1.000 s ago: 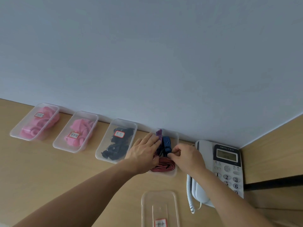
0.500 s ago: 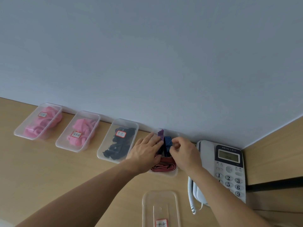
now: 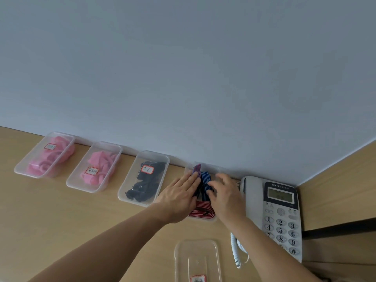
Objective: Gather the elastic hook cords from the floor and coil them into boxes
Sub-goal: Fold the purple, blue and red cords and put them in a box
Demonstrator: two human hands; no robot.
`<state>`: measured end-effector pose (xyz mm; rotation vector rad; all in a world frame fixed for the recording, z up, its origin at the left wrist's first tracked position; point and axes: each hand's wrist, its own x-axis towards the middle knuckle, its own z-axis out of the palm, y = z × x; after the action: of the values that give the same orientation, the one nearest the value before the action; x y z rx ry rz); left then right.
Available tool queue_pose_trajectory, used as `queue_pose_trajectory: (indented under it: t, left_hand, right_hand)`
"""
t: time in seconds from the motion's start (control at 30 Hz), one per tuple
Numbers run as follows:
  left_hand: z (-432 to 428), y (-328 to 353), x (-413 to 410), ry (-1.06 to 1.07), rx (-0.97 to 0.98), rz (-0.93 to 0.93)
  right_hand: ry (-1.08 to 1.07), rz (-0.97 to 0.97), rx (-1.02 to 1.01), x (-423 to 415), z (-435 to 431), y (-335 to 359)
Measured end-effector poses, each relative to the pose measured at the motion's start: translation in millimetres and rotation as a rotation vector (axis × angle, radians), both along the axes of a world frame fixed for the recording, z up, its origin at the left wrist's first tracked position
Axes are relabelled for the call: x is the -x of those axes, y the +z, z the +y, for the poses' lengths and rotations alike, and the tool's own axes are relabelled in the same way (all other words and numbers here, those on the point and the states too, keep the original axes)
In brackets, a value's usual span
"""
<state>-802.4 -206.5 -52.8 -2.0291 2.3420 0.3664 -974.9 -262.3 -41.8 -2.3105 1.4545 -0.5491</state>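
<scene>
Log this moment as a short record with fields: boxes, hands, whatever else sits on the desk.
surface: wooden desk
far-left box: pink cords
second box: more pink cords
third box: black cords
fourth box: blue striped cord, red striped cord, purple piece
left hand: flat, pressing into fourth box
right hand: fingers spread, touching blue striped cord
loose lid: nearest the camera
telephone: right of fourth box

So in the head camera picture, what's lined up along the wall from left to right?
box of pink cords → second box of pink cords → box of black cords → box of striped cords → telephone
</scene>
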Motion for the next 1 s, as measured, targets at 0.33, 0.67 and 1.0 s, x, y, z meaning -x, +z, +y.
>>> queue_pose_trajectory:
  t: [0.33, 0.67, 1.0]
  left_hand:
    - [5.1, 8.9, 1.3, 0.023, -0.069, 0.002]
    - [4.5, 15.1, 2.9, 0.022, -0.152, -0.093]
    - [2.8, 9.9, 4.0, 0.064, -0.137, -0.066]
  right_hand:
    - [0.067, 0.015, -0.092, 2.8, 3.2, 1.7]
    - [0.145, 0.005, -0.168, 26.0, 11.6, 3.5]
    - [0.29, 0.275, -0.028, 19.7, 17.4, 8.1]
